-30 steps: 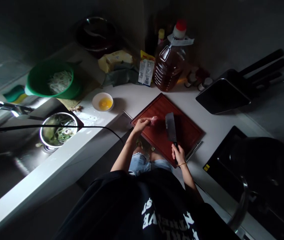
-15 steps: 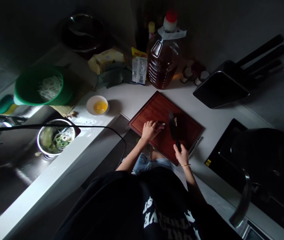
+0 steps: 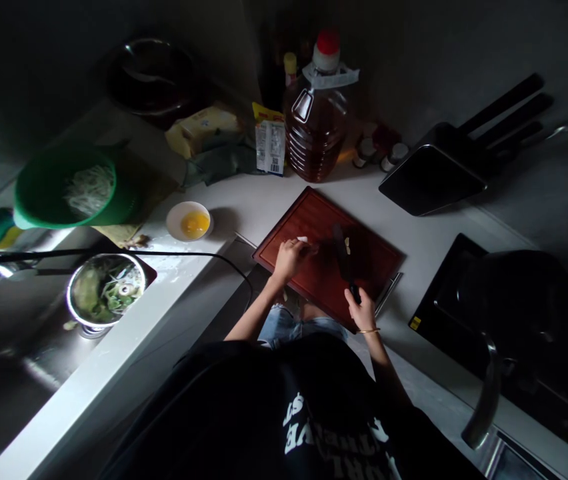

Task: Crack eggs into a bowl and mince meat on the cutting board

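Observation:
On the tilted brown cutting board (image 3: 284, 230), my left hand (image 3: 290, 259) is closed, its fingertips pinching a small white piece with a purplish skin, which looks like a garlic clove (image 3: 303, 239). Fingers hide part of it. My right hand (image 3: 362, 308) is wrapped round the black handle of a kitchen knife (image 3: 343, 252). The dark blade points away from me over the board's right half. Pale sliced or crushed bits of garlic (image 3: 347, 246) lie just right of the blade, on the wood.
Left stand a white bowl of egg (image 3: 189, 221), a green colander (image 3: 59, 217) and a metal strainer with vegetable scraps (image 3: 107, 290) in the sink. Behind are a large oil bottle (image 3: 317, 133) and a knife block (image 3: 431, 180). A stove with a dark pan (image 3: 529, 300) is right; a black cable (image 3: 189, 253) crosses left.
My left hand has lifted slightly and turned, bringing the white end of the clove up at its fingertips. The knife stays in my right hand, nearly unmoved. The view has shifted a little.

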{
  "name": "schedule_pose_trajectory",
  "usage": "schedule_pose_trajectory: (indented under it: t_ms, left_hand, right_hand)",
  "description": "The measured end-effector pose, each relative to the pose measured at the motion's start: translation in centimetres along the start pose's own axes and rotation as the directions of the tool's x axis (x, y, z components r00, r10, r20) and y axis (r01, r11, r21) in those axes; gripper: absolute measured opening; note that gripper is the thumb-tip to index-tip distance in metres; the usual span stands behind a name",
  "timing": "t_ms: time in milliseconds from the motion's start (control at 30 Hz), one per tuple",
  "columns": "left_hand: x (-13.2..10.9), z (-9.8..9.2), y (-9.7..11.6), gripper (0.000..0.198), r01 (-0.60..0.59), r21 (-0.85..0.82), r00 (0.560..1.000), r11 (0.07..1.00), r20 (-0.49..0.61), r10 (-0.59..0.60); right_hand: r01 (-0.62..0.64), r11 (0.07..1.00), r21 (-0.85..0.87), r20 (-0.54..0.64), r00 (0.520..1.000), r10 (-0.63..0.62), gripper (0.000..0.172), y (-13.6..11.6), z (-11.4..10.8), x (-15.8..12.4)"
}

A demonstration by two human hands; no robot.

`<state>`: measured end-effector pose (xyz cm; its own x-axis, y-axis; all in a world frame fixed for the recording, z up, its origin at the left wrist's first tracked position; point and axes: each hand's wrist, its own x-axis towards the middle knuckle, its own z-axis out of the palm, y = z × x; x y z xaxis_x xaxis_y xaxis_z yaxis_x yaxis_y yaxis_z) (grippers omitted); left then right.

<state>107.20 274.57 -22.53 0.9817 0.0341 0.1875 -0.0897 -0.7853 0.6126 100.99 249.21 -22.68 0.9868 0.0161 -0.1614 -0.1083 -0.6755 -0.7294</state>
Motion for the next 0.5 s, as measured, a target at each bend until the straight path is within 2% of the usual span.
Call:
schedule_pose_trajectory:
  t_ms: [67,167,267,367,433,500]
  left_hand:
    - [-0.9,1.5,1.0,0.026,-0.058,0.140,0.996,0.988,0.069,0.049]
    - [-2.1,3.4,1.9,0.032,-0.100,0.275,0.993,0.956,0.092,0.077]
    - [-2.2,3.9,1.8,0.047,-0.243,0.271,0.968,0.931,0.131,0.215]
    - [-1.3,4.0,1.1,0.039,-0.420,0.199,0.900,0.885,0.216,0.378]
    - [-0.8,4.3,0.7,0.029,-0.425,0.186,0.896,0.886,0.227,0.382]
    - [-0.8,4.9,0.6,0.031,-0.362,0.208,0.926,0.909,0.193,0.324]
  right_hand:
    - [0.002,1.000,-0.001,0.010,1.000,-0.002,0.049,-0.1,0.0,0.0]
    - [0.007,1.000,-0.014,0.011,1.000,-0.007,0.049,-0.2,-0.1,-0.1]
    - [0.015,0.999,-0.041,0.003,1.000,-0.015,0.050,-0.2,-0.3,-0.3]
    - [0.014,0.998,-0.061,0.005,1.000,-0.014,0.048,-0.2,-0.3,-0.5]
    - [0.002,0.997,-0.072,-0.012,1.000,-0.003,0.047,-0.3,-0.3,-0.7]
    - [-0.018,0.995,-0.094,-0.027,0.999,0.016,0.049,-0.4,-0.3,-0.7]
